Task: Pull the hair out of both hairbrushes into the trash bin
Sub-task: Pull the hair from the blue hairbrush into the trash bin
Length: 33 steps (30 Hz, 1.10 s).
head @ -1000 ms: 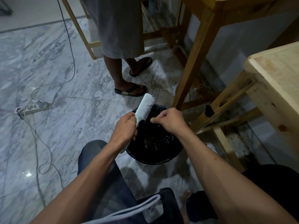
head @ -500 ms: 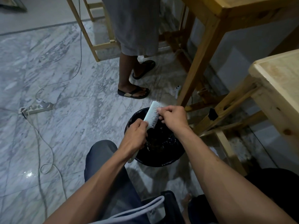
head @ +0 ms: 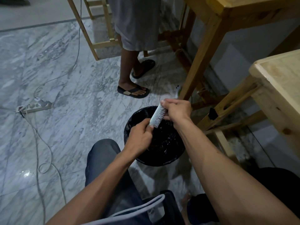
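Over the trash bin (head: 129,127), at about five o'clock in the head view, the hairbrush (head: 157,116) is gripped low by the curled left hand (head: 139,138). Bristles at its tip are pinched by the right hand (head: 177,109). Hair should be drawn off along the bristles, over the opening.

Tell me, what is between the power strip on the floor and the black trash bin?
In the head view, only bare marble floor lies between the power strip and the trash bin. The strip's cables trail elsewhere.
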Each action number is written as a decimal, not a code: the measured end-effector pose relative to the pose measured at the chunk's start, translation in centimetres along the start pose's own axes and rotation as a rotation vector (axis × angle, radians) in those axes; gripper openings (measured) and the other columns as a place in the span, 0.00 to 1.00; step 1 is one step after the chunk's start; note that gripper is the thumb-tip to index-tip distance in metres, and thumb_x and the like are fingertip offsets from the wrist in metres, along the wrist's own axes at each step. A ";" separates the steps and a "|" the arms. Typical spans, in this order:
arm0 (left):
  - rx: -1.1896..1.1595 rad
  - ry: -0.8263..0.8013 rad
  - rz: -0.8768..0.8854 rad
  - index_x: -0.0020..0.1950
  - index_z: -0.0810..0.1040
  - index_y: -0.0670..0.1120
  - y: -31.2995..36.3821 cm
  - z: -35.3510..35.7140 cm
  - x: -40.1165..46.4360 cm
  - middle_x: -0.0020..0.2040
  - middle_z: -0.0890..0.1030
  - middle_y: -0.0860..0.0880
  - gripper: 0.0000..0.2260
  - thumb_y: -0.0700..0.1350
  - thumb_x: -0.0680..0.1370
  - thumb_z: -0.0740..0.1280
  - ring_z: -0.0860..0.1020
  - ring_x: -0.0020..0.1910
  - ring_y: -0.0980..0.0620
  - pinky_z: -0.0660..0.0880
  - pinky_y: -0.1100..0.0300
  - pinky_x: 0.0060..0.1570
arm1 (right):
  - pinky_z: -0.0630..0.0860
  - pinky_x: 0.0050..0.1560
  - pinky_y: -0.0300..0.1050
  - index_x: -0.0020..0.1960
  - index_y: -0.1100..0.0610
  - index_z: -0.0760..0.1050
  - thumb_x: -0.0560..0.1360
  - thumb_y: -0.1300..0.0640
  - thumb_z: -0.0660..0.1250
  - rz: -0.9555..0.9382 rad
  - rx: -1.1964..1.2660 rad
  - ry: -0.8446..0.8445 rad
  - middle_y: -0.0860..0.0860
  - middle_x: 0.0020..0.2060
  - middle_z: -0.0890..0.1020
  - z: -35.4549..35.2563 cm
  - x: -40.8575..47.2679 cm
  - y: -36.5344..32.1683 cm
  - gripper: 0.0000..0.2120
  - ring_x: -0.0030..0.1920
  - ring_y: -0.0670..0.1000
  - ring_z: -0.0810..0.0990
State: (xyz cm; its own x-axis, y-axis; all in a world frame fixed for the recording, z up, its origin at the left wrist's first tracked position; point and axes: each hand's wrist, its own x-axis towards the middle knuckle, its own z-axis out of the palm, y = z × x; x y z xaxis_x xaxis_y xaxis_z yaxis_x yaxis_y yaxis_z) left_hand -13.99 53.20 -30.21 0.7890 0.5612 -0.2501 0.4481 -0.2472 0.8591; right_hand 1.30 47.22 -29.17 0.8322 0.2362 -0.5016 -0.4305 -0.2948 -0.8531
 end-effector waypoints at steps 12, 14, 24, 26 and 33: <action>-0.594 -0.078 -0.388 0.46 0.71 0.40 0.5 -1.4 1.1 0.33 0.76 0.41 0.08 0.39 0.85 0.58 0.69 0.23 0.49 0.65 0.60 0.23 | 0.85 0.41 0.40 0.51 0.63 0.84 0.79 0.61 0.72 0.005 0.064 0.013 0.55 0.42 0.87 -1.5 -0.3 -0.3 0.06 0.41 0.50 0.88; -0.694 -0.133 -0.414 0.47 0.70 0.40 0.9 -1.9 1.1 0.32 0.76 0.41 0.07 0.39 0.85 0.57 0.69 0.23 0.48 0.66 0.60 0.22 | 0.85 0.47 0.43 0.51 0.57 0.83 0.81 0.57 0.69 -0.017 -0.013 -0.052 0.55 0.49 0.87 -1.7 -0.3 -0.7 0.05 0.47 0.51 0.88; -0.403 -0.204 -0.177 0.56 0.76 0.39 4.9 -4.1 0.2 0.36 0.81 0.42 0.05 0.39 0.81 0.66 0.76 0.28 0.48 0.77 0.55 0.27 | 0.85 0.41 0.41 0.56 0.62 0.82 0.81 0.59 0.70 -0.126 0.048 -0.181 0.55 0.42 0.87 -2.2 -2.9 -6.3 0.07 0.40 0.51 0.87; -0.251 -0.166 -0.108 0.62 0.78 0.42 5.8 -4.9 -0.1 0.40 0.83 0.43 0.10 0.40 0.82 0.68 0.79 0.31 0.49 0.80 0.55 0.31 | 0.86 0.43 0.42 0.56 0.62 0.82 0.81 0.58 0.70 -0.158 0.045 -0.141 0.56 0.43 0.87 -2.8 -3.2 -7.9 0.08 0.44 0.52 0.88; 0.071 0.048 0.211 0.58 0.85 0.47 12.1 -7.5 -1.1 0.43 0.86 0.48 0.10 0.47 0.78 0.72 0.84 0.30 0.52 0.79 0.59 0.30 | 0.84 0.41 0.41 0.55 0.61 0.82 0.81 0.57 0.71 -0.316 0.096 -0.082 0.58 0.48 0.87 -5.5 -5.2 -15.1 0.08 0.46 0.53 0.88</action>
State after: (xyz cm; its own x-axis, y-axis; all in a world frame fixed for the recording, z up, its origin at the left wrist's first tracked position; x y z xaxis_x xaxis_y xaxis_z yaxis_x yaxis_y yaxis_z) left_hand -12.56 55.52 -16.23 0.8483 0.5277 -0.0451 0.3049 -0.4168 0.8563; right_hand 5.41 45.32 -12.93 0.9008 0.3766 -0.2164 -0.1895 -0.1075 -0.9760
